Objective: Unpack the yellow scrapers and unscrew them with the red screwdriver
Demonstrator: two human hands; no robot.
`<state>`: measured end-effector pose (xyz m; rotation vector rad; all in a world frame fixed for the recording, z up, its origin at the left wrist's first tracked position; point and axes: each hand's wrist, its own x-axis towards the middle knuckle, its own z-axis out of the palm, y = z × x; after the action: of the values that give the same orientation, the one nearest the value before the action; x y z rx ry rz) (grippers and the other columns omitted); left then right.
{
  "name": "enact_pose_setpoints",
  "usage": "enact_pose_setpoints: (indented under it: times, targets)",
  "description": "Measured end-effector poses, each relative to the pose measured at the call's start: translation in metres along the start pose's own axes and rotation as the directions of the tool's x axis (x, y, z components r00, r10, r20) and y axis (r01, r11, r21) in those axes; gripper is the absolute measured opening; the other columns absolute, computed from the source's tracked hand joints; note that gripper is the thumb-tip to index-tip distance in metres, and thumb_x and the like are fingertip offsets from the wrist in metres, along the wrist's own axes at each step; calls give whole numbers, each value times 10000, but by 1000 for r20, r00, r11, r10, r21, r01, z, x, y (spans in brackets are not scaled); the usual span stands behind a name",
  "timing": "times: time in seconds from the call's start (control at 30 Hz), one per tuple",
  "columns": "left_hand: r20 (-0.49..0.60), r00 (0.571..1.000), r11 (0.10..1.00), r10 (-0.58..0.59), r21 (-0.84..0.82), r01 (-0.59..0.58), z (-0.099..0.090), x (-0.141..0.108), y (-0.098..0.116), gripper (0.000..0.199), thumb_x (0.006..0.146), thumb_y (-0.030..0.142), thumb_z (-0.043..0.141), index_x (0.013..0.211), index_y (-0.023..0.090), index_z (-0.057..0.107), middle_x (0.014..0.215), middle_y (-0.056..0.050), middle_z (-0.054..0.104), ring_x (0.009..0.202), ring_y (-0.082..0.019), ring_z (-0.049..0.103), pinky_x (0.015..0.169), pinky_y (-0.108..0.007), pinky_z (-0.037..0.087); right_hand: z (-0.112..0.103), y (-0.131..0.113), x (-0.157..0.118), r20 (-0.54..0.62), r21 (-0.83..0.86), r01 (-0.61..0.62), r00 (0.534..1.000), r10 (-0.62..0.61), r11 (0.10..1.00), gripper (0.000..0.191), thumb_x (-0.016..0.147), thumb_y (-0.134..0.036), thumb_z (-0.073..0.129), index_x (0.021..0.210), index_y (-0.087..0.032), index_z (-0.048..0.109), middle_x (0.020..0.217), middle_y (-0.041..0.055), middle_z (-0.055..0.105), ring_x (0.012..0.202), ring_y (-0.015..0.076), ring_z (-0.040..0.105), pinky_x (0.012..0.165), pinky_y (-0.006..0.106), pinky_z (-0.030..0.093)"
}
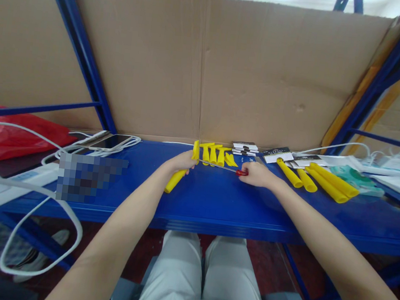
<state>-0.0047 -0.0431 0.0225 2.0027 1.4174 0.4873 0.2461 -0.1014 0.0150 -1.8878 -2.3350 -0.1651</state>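
Over the middle of the blue table, my left hand point(183, 161) is closed round a yellow T-shaped plastic tool point(174, 182). Its handle slants down below the fingers and its head sticks up above them. A screwdriver point(242, 172) with a red handle is gripped in my right hand point(257, 173). Its thin metal shaft runs left to the yellow head; whether the tip touches a screw is too small to tell. Behind the shaft lie several like yellow T-shaped pieces point(214, 154), with small loose yellow parts point(230, 160) at their right end.
Stacked black-and-white cards point(245, 148) lie at the back. To the right are yellow tubular handles point(328, 181), more cards point(278, 154) and a green plastic packet point(355, 180). A red bag point(21, 134), a power strip point(19, 182) and white cables occupy the left. A cardboard sheet point(266, 75) stands behind.
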Motion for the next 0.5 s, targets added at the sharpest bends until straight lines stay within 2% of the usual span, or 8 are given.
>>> enact_pose_setpoints:
  times: [0.1,0.23,0.3,0.43,0.5]
  targets:
    - [1,1000,1000,-3,-7,3,0,0,-1,175,746,84,433,895,166,474,616,42,479,346,-51,425,373,-179,381,-1,0,0,-14,22,-13,1000,13,1000,166,708,-304,547,801,-183,611,730,47,660,660,170,581,539,234,331]
    - [7,1000,1000,19,12,-20,0,3,-3,165,738,83,437,880,158,478,628,30,491,346,-58,435,357,-184,369,-4,2,-1,57,110,37,997,-44,993,217,766,-341,482,763,-178,625,718,48,653,656,167,579,552,238,343]
    - [4,1000,1000,17,20,-17,-1,3,-4,173,739,88,442,892,158,481,618,31,488,349,-60,438,362,-184,373,-3,3,0,69,87,52,996,-58,995,212,761,-331,485,733,-178,628,711,48,649,657,169,577,560,241,344]
    - [0,1000,1000,11,28,-11,-1,2,-2,189,737,90,445,907,162,482,589,43,463,352,-64,439,372,-185,383,3,3,2,-21,3,21,1000,-21,1000,132,717,-279,541,760,-178,614,737,52,655,672,169,576,562,236,338]
    - [2,1000,1000,12,25,-12,-1,1,-1,190,735,92,444,908,163,482,588,44,458,352,-69,439,373,-194,390,5,2,2,-33,23,19,999,-19,1000,130,723,-278,549,788,-179,603,732,47,655,659,162,573,555,230,338]
